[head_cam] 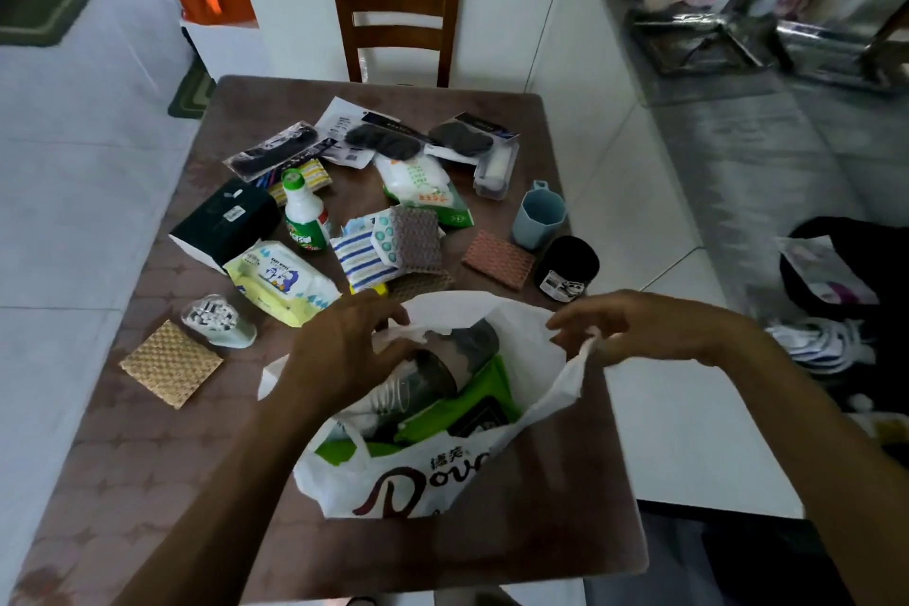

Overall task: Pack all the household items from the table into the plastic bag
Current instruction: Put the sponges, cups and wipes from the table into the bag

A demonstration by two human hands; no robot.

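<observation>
Left hand (339, 344) clamped on thin white plastic bag's (418, 482) rim at 9 o'clock | right hand (634, 330) pinching opposite handle, 3 o'clock | bag limp, slippery, near table (565, 531) edge; grip handles.

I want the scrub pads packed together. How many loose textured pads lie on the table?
2: a tan pad near the left edge and a pink pad by the blue cup. More may sit in the middle pile.

Light: dim, cool daylight, brightest on the white tiled floor (98, 221)
Glare: shiny metal rack (713, 35) top right
Blur: soft throughout, corners smeared
Distortion: wide-angle bending at edges
</observation>
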